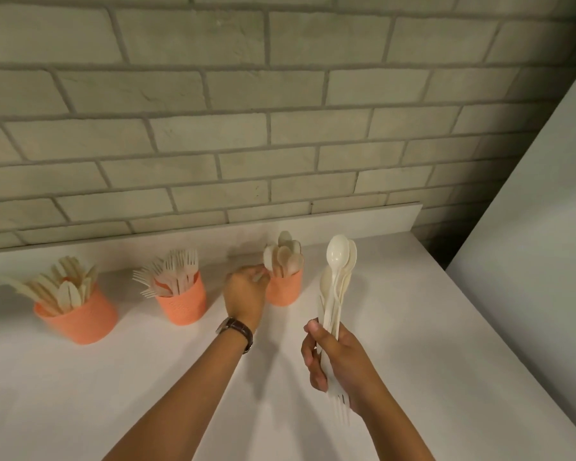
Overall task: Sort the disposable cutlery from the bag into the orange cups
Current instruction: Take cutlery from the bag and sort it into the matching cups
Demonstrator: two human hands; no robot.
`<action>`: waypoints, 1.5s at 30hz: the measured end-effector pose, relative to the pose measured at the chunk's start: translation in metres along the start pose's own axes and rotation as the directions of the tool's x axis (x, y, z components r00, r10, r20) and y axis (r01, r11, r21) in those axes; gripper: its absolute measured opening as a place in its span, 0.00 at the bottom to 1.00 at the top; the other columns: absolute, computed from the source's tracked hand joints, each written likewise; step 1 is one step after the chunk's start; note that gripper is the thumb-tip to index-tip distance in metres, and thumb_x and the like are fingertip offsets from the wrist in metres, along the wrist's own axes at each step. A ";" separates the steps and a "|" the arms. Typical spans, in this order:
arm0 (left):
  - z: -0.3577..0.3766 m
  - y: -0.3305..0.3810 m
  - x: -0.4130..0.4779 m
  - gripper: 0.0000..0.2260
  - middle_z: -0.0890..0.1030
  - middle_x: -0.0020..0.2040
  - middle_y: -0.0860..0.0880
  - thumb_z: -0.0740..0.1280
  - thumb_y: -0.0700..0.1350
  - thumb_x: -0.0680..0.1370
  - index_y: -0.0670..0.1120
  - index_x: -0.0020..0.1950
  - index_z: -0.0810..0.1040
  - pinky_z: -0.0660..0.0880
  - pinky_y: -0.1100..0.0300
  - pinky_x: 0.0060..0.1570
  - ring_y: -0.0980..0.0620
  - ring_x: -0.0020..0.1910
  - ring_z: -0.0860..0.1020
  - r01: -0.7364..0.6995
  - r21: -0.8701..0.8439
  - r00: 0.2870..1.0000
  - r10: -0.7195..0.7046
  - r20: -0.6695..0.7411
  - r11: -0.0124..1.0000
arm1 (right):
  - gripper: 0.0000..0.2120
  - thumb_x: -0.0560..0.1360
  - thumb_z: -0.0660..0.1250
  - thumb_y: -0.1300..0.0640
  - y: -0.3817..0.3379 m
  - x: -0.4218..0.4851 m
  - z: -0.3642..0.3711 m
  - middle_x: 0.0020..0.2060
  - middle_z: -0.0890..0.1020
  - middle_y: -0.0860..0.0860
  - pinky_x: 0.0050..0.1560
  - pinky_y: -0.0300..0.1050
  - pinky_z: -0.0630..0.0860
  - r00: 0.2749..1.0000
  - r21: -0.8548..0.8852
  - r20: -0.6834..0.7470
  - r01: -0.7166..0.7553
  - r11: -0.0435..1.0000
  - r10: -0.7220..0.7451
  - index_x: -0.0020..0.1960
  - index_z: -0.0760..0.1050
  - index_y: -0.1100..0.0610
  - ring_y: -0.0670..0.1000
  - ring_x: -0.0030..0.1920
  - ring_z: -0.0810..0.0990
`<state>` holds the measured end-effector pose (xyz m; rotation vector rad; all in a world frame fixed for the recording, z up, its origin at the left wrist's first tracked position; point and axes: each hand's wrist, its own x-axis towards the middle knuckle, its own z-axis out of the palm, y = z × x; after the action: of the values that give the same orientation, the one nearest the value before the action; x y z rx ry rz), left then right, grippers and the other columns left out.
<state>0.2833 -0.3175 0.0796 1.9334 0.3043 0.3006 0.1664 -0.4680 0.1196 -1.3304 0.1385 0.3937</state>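
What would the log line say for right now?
step: sorting spoons | left hand: pinches spoon at spoon cup | right hand: grips cutlery bundle | knife cup, fork cup: filled

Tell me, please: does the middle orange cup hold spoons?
No, the middle orange cup holds forks with their tines up, while the spoons stand in the right cup.

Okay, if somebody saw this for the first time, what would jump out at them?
Three orange cups lined along the white counter, bristling with knives, forks and spoons from left to right. Next, the right hand in front, gripping a bundle of spoons and forks, while the left hand pinches a spoon at the rightmost cup.
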 end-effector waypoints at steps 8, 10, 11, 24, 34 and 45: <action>-0.035 0.040 -0.042 0.04 0.78 0.47 0.52 0.71 0.41 0.72 0.48 0.46 0.81 0.71 0.67 0.42 0.58 0.40 0.75 -0.023 -0.169 0.997 0.035 0.069 0.985 | 0.10 0.77 0.64 0.54 -0.002 -0.005 0.003 0.26 0.72 0.53 0.23 0.37 0.60 0.994 -0.046 0.103 -0.018 0.999 0.022 0.43 0.67 0.59 0.48 0.19 0.60; -0.044 0.056 -0.058 0.03 0.82 0.41 0.53 0.70 0.40 0.73 0.47 0.42 0.82 0.72 0.73 0.37 0.63 0.37 0.77 0.041 -0.260 0.953 0.040 0.301 0.965 | 0.10 0.78 0.64 0.54 -0.003 -0.007 0.006 0.26 0.71 0.53 0.23 0.37 0.60 0.992 -0.066 0.124 -0.017 0.998 0.025 0.44 0.66 0.59 0.48 0.19 0.60; -0.046 0.062 -0.064 0.03 0.83 0.40 0.53 0.70 0.39 0.73 0.47 0.43 0.83 0.71 0.75 0.36 0.65 0.36 0.78 0.054 -0.277 0.922 0.059 0.382 0.959 | 0.10 0.78 0.64 0.54 -0.003 -0.007 0.007 0.26 0.71 0.53 0.23 0.37 0.60 0.991 -0.086 0.133 -0.012 0.996 0.024 0.44 0.66 0.59 0.48 0.19 0.61; -0.055 0.071 -0.084 0.15 0.82 0.45 0.50 0.73 0.35 0.69 0.46 0.54 0.79 0.76 0.70 0.39 0.59 0.35 0.81 0.059 -0.289 0.905 0.071 0.419 0.956 | 0.09 0.78 0.62 0.55 -0.005 -0.007 0.023 0.26 0.74 0.51 0.23 0.41 0.66 0.998 -0.416 0.050 0.057 0.908 -0.040 0.44 0.65 0.58 0.49 0.18 0.67; -0.057 0.063 -0.083 0.12 0.84 0.43 0.47 0.73 0.37 0.70 0.45 0.52 0.81 0.78 0.64 0.45 0.53 0.40 0.81 0.083 -0.122 0.895 -0.020 0.446 0.989 | 0.10 0.77 0.64 0.53 0.003 -0.012 0.025 0.27 0.72 0.51 0.22 0.38 0.62 0.999 -0.365 0.015 0.043 0.930 -0.041 0.46 0.66 0.59 0.48 0.18 0.64; -0.077 0.070 -0.016 0.07 0.85 0.37 0.51 0.64 0.36 0.77 0.39 0.51 0.80 0.79 0.66 0.46 0.58 0.38 0.82 0.204 -0.543 0.948 -0.026 0.318 0.815 | 0.19 0.78 0.59 0.47 -0.005 -0.015 -0.002 0.23 0.67 0.50 0.23 0.37 0.58 0.999 -0.044 0.032 0.004 0.999 -0.003 0.37 0.62 0.59 0.47 0.19 0.59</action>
<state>0.2462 -0.2818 0.1716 1.3270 0.1095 0.0046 0.1549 -0.4737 0.1287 -1.3666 0.1014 0.4168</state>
